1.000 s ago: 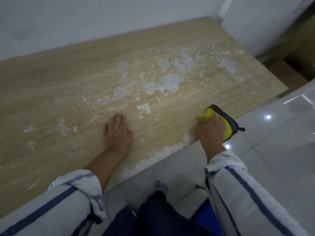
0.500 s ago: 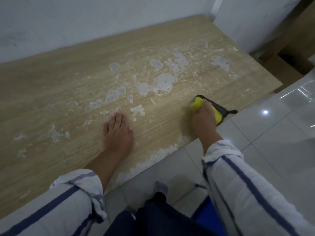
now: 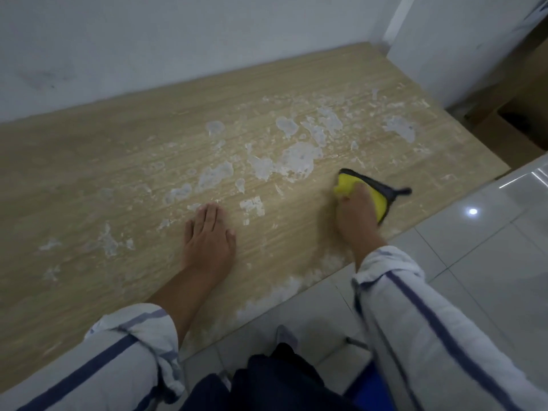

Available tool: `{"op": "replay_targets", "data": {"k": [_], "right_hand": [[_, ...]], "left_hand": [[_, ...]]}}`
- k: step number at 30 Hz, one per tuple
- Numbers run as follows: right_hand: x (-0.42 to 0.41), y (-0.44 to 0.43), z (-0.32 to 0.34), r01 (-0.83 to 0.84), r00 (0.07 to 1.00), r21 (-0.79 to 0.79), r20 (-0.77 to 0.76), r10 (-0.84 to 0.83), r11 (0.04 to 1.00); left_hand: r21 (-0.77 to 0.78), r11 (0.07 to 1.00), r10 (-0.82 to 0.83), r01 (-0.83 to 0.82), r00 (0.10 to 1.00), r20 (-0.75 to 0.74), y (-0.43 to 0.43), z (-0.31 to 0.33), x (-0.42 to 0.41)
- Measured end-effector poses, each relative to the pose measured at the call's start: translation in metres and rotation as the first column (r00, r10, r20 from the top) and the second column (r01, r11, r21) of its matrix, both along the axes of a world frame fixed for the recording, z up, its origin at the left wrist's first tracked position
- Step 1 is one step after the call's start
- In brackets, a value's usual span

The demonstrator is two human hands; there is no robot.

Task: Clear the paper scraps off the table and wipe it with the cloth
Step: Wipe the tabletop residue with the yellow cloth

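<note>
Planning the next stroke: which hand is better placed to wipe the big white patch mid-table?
Right. The right hand grips the yellow cloth just beside the big white patch, on its near right side. The left hand lies flat on the table, holding nothing, farther left.

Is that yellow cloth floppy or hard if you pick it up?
Probably floppy: the cloth bunches and folds under the right hand. Likely light, since it looks thin and soft. It should slide across the smooth table without rolling, though the white scraps may snag it.
</note>
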State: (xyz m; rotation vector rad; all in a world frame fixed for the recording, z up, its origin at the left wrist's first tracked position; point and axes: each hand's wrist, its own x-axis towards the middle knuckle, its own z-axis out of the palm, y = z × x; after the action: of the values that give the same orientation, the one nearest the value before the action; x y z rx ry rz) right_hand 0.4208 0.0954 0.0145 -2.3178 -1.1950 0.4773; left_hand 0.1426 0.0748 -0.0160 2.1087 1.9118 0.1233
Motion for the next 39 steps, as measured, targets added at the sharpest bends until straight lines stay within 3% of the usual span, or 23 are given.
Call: {"op": "replay_targets", "data": {"k": [2,4,6,9,12,15,16,18,20,22,24,28,30,31,33,34,36,37,38,39], "right_hand": [[-0.058,0.018,-0.003,-0.22,0.974,0.081,-0.042,0.224,0.972],[-0.11,0.018,-0.019,-0.509,0.86,0.077,0.0,0.511,0.857],[-0.114,0.017,-0.032,-0.642,0.766,0.043,0.071,0.638,0.766],[-0.045,0.033,-0.036,-0.547,0.827,0.046,0.181,0.532,0.836],[0.056,0.041,-0.033,-0.252,0.956,0.013,0.159,0.247,0.968],[0.106,0.058,-0.02,0.037,0.994,-0.05,0.102,-0.031,0.998],[0.095,0.07,-0.016,0.044,0.997,-0.027,0.062,-0.042,0.999],[0.047,0.087,-0.017,-0.168,0.985,0.067,-0.024,0.17,0.984],[-0.005,0.08,-0.026,-0.512,0.857,0.082,-0.006,0.514,0.855],[-0.005,0.076,-0.033,-0.641,0.767,0.073,0.06,0.639,0.764],[0.04,0.084,-0.035,-0.573,0.818,0.077,0.113,0.564,0.816],[0.142,0.112,-0.02,-0.221,0.972,-0.035,0.08,0.223,0.975],[0.133,0.135,-0.007,-0.131,0.991,-0.025,0.013,0.132,0.991],[0.109,0.145,-0.004,-0.178,0.983,0.036,-0.026,0.179,0.983],[0.042,0.15,-0.003,-0.426,0.895,0.147,-0.073,0.439,0.893],[0.005,0.143,-0.008,-0.583,0.798,0.156,-0.075,0.598,0.797],[-0.048,0.118,-0.018,-0.857,0.509,0.074,-0.019,0.86,0.509],[-0.056,0.113,-0.023,-0.92,0.391,0.043,0.031,0.92,0.39],[-0.054,0.117,-0.025,-0.944,0.33,0.037,0.086,0.94,0.327],[-0.047,0.126,-0.026,-0.946,0.324,0.064,0.132,0.937,0.318]], "left_hand": [[0.0,1.0,0.01,-0.01,1.0,-0.018,0.009,0.0,0.003],[0.002,1.0,0.031,-0.031,0.999,-0.035,0.023,0.0,0.008],[0.016,0.999,0.05,-0.05,0.998,-0.047,0.038,-0.001,0.013],[0.024,0.998,0.059,-0.057,0.996,-0.069,0.062,-0.002,0.027],[0.017,0.997,0.083,-0.082,0.994,-0.072,0.081,-0.001,0.049],[0.005,0.996,0.088,-0.088,0.994,-0.068,0.095,-0.001,0.077],[0.003,0.997,0.083,-0.083,0.995,-0.06,0.099,0.0,0.086],[0.0,0.997,0.079,-0.079,0.996,-0.045,0.107,0.0,0.103],[-0.002,0.996,0.087,-0.087,0.996,-0.037,0.114,0.002,0.115],[0.008,0.995,0.102,-0.102,0.994,-0.04,0.121,0.003,0.121],[0.016,0.993,0.114,-0.114,0.992,-0.049,0.124,0.005,0.123],[0.018,0.99,0.142,-0.142,0.989,-0.028,0.123,0.006,0.124],[0.009,0.988,0.157,-0.157,0.988,-0.003,0.125,0.006,0.122],[0.009,0.986,0.166,-0.167,0.986,0.011,0.125,0.006,0.12],[0.011,0.975,0.221,-0.221,0.975,0.035,0.123,0.007,0.112],[0.014,0.962,0.272,-0.273,0.962,0.038,0.121,0.008,0.104],[0.021,0.926,0.377,-0.378,0.926,0.019,0.112,0.009,0.082],[0.024,0.913,0.408,-0.407,0.913,-0.001,0.106,0.008,0.069],[0.024,0.907,0.421,-0.421,0.907,-0.019,0.101,0.008,0.056],[0.023,0.904,0.427,-0.426,0.904,-0.028,0.097,0.008,0.045]]}}
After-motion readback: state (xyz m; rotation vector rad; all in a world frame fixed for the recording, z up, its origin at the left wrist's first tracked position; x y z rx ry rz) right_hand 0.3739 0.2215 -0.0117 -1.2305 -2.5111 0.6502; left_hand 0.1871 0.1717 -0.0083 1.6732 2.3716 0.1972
